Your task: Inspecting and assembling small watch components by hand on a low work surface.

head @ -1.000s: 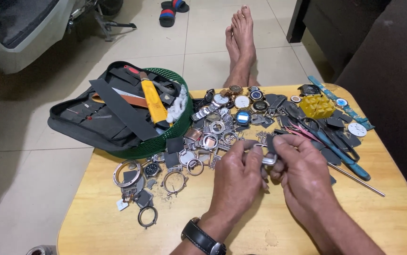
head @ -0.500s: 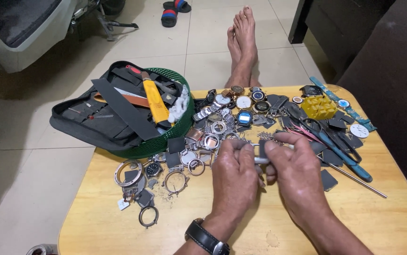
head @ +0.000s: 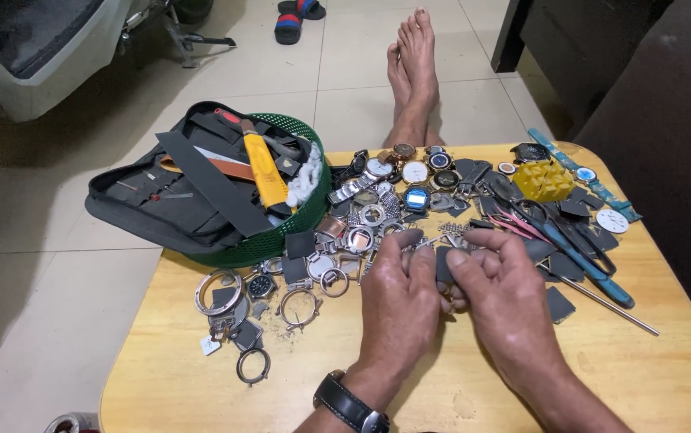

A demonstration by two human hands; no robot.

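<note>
My left hand (head: 400, 298) and my right hand (head: 499, 290) meet over the middle of a small wooden table (head: 201, 377). Together they pinch a small dark flat watch part (head: 444, 263) with a short metal link piece (head: 422, 242) sticking out between the thumbs. I wear a black wristwatch (head: 347, 402) on my left wrist. Just beyond my fingers lies a heap of watch cases, dials and bezels (head: 377, 208).
A green mesh basket (head: 281, 232) with a black tool pouch (head: 161, 204) and a yellow-handled tool (head: 261, 172) hangs over the table's far left edge. A yellow block (head: 544, 180), blue-handled tools (head: 586, 261) and a thin metal rod (head: 610, 305) lie at right. Bare feet (head: 414, 72) rest on the floor beyond.
Both hands have stayed together over the table's middle, fingers shifting slightly on the small part. Nothing else has moved.
</note>
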